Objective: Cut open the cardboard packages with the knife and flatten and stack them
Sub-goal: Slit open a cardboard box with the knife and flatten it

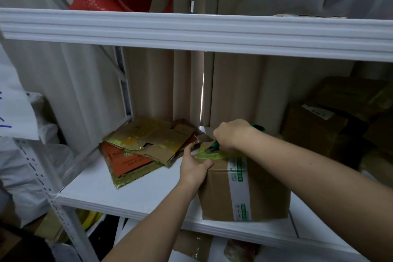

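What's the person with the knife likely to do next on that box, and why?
Probably draw the knife along the taped top seam of the cardboard box. The right hand grips it with the tip at the tape, and the left hand steadies the box's corner.

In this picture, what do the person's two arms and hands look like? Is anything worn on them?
Both arms are bare as far as the frame shows: no sleeves are in view on either forearm. The left hand and the right hand wear no gloves. I see no watch, bracelet or ring on the visible wrists and fingers, though some fingers are hidden. No markings show.
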